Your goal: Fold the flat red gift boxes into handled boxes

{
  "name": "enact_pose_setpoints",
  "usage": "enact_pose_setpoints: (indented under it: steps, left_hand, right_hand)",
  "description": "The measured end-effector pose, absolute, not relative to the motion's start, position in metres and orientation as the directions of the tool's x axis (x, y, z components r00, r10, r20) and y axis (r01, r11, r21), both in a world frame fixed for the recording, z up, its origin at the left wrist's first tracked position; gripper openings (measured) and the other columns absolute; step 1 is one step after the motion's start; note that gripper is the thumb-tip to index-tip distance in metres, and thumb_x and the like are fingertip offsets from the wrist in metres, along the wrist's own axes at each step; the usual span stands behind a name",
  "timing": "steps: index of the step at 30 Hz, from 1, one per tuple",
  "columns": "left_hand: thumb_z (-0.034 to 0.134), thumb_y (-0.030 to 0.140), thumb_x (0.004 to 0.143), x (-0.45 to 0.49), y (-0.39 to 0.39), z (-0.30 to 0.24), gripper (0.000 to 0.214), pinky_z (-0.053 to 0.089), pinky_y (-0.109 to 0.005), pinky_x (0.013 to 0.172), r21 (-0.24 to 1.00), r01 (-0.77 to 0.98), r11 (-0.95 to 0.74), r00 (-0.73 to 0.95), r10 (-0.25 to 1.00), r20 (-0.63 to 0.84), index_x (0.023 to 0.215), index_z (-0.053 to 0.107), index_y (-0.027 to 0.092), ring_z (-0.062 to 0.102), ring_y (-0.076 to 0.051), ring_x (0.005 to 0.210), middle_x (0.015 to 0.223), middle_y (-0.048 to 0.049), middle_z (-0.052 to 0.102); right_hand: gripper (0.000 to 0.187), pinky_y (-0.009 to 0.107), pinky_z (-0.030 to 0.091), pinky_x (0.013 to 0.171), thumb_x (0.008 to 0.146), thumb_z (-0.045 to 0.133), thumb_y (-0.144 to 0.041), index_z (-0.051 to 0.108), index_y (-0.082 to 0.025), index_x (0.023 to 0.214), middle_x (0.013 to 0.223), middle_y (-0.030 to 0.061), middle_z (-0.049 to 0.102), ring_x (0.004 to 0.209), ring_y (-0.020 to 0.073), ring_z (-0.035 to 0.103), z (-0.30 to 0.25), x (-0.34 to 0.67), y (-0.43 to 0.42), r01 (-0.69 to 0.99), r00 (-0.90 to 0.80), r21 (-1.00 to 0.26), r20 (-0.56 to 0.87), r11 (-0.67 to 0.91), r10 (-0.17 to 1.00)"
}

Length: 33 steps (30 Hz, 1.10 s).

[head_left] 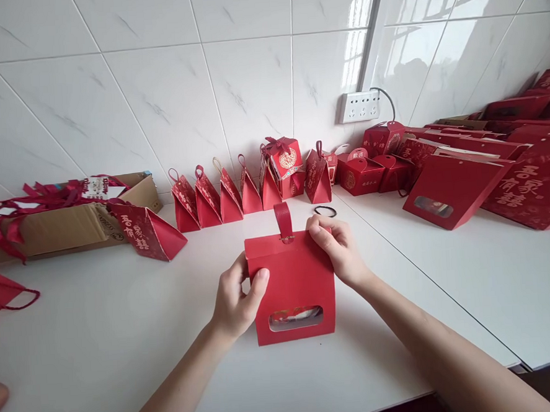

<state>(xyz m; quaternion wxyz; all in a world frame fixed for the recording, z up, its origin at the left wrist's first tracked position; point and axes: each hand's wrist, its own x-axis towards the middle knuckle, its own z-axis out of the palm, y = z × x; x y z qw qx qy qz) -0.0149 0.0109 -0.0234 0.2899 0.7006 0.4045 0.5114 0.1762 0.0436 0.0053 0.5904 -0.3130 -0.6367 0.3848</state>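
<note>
A red gift box (291,279) stands upright on the white table in front of me, with a ribbon loop (283,221) rising from its folded top. Through the oval window (295,318) low on its front, something white and red shows, too unclear to name. My left hand (237,293) grips the box's left side, thumb on the front face and fingers behind it. At the upper right corner, my right hand (336,246) pinches the top edge between thumb and fingers. A black band (325,211) lies just behind my right hand.
Several small red triangular boxes (209,200) line the tiled wall. A cardboard box (71,224) with dark red ribbons stands at the left, a red triangular box (148,229) beside it. Large red boxes (455,185) crowd the right. A socket strip (359,106) hangs on the wall.
</note>
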Motion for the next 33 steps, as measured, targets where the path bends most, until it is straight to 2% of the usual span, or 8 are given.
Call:
enact_pose_setpoints:
  steps: [10,18,24,27,29,31,33]
  left_hand:
    - [0.051,0.047,0.088,-0.013,0.012,-0.02,0.029,0.036,-0.023,0.051,0.882,0.203,-0.425,0.123,0.905,0.407,0.079,0.057,0.02,0.039,-0.012,0.054,0.062,0.0029,0.048]
    - [0.051,0.046,0.089,-0.013,0.014,-0.023,0.03,0.038,-0.022,0.051,0.882,0.201,-0.426,0.112,0.905,0.411,0.075,0.053,0.02,0.04,-0.011,0.054,0.061,0.003,0.046]
    - [0.051,0.047,0.089,-0.015,0.013,-0.022,0.03,0.038,-0.023,0.051,0.882,0.216,-0.418,0.107,0.908,0.404,0.078,0.056,0.02,0.042,-0.012,0.054,0.062,0.0024,0.049]
    - [0.051,0.044,0.089,-0.013,0.013,-0.021,0.027,0.038,-0.023,0.051,0.875,0.216,-0.434,0.114,0.901,0.419,0.078,0.056,0.02,0.041,-0.012,0.054,0.062,0.0028,0.048]
    - [0.052,0.042,0.089,-0.012,0.013,-0.021,0.025,0.037,-0.022,0.051,0.871,0.214,-0.443,0.124,0.897,0.425,0.079,0.056,0.02,0.039,-0.011,0.054,0.061,0.0035,0.046]
    - [0.052,0.041,0.088,-0.011,0.013,-0.022,0.024,0.036,-0.022,0.05,0.867,0.217,-0.449,0.132,0.893,0.43,0.076,0.054,0.02,0.038,-0.011,0.053,0.061,0.0043,0.044]
    - [0.052,0.041,0.088,-0.011,0.012,-0.023,0.024,0.037,-0.022,0.051,0.858,0.219,-0.464,0.15,0.885,0.44,0.076,0.053,0.02,0.039,-0.011,0.054,0.061,0.0042,0.044]
  right_hand:
    - [0.054,0.025,0.023,0.047,0.08,0.056,-0.065,0.037,-0.021,0.054,0.055,-0.004,0.032,0.052,0.0102,0.026,0.005,0.174,0.044,-0.018,-0.096,-0.871,0.49,0.49,0.867]
    - [0.054,0.025,0.021,0.047,0.081,0.056,-0.065,0.036,-0.022,0.055,0.055,-0.0042,0.03,0.051,0.0101,0.025,0.005,0.173,0.044,-0.018,-0.098,-0.874,0.485,0.486,0.869]
    - [0.052,0.025,0.022,0.046,0.081,0.058,-0.06,0.037,-0.021,0.053,0.053,-0.0049,0.03,0.05,0.01,0.026,0.003,0.173,0.045,-0.028,-0.09,-0.873,0.487,0.487,0.869]
    - [0.04,0.025,0.032,0.051,0.083,0.06,-0.05,0.053,-0.02,0.057,0.058,-0.002,0.047,0.055,0.012,0.041,0.005,0.175,0.043,-0.044,-0.059,-0.865,0.502,0.5,0.863]
    - [0.025,0.027,0.041,0.062,0.084,0.061,-0.041,0.069,-0.021,0.071,0.075,0.0009,0.062,0.069,0.0153,0.054,0.008,0.175,0.04,-0.074,-0.037,-0.851,0.523,0.519,0.852]
    - [0.018,0.029,0.045,0.073,0.084,0.062,-0.036,0.074,-0.023,0.081,0.085,0.0016,0.068,0.08,0.0171,0.06,0.013,0.175,0.035,-0.097,-0.032,-0.843,0.533,0.528,0.845]
    - [0.017,0.029,0.047,0.073,0.084,0.065,-0.035,0.074,-0.023,0.078,0.083,0.0015,0.069,0.079,0.0169,0.062,0.018,0.173,0.03,-0.087,-0.045,-0.851,0.522,0.517,0.852]
